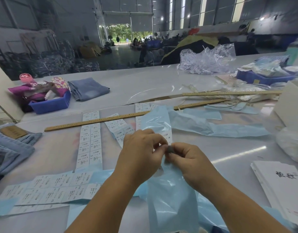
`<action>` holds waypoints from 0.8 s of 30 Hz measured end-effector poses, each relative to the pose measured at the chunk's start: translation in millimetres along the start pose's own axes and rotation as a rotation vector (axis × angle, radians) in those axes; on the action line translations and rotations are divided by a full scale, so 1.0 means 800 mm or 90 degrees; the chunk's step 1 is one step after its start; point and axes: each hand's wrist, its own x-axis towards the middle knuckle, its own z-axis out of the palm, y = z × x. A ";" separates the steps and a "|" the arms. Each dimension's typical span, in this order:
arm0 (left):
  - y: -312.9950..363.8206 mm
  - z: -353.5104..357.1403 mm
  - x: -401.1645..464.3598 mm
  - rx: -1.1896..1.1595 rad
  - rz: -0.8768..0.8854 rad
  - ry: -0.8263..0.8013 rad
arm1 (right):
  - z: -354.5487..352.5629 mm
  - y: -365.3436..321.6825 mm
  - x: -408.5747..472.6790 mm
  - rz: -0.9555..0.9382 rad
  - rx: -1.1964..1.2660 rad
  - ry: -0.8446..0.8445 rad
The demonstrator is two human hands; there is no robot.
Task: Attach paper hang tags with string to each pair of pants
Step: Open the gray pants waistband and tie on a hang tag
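Note:
My left hand [141,152] and my right hand [185,157] meet at the middle of the table, both pinching a long light-blue backing strip [168,199] that carries a white size sticker marked 1103# [167,137]. The fingertips touch at the strip's edge, and what lies between them is hidden. More sticker sheets lie flat: one upright strip [89,142] to the left and one across the front [49,187]. A stack of white paper hang tags [282,185] sits at the right. Folded denim pants [8,148] lie at the left edge.
Two long wooden rulers [97,121] [229,93] cross the table. Peeled blue backing strips [212,125] lie to the right. Blue bins stand at back left [49,105] and back right [262,78]. Folded jeans [87,88] and crumpled clear plastic bags [207,59] sit further back.

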 end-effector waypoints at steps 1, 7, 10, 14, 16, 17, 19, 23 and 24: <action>0.000 0.001 -0.001 -0.015 -0.014 -0.008 | 0.000 0.002 0.001 0.007 -0.004 -0.007; -0.013 -0.005 0.001 -0.148 -0.156 0.105 | 0.000 0.021 0.006 0.097 -0.012 0.004; -0.010 -0.011 0.003 -0.158 -0.173 0.175 | 0.000 0.031 0.006 0.137 -0.065 -0.002; 0.001 -0.030 0.008 -0.154 -0.127 0.332 | 0.000 0.040 0.007 0.216 -0.083 0.035; 0.010 -0.035 0.006 -0.109 -0.062 0.358 | 0.000 0.038 0.006 0.214 -0.140 0.079; 0.016 -0.034 0.004 -0.074 -0.028 0.351 | -0.002 0.037 0.006 0.186 -0.188 0.105; 0.030 -0.032 0.000 -0.004 0.042 0.332 | -0.011 0.026 0.008 0.104 -0.242 0.171; 0.066 -0.040 -0.001 0.034 0.174 0.284 | -0.058 -0.033 0.005 0.131 0.069 0.137; 0.078 -0.043 -0.001 0.024 0.198 0.271 | -0.071 -0.049 -0.002 0.149 0.147 0.099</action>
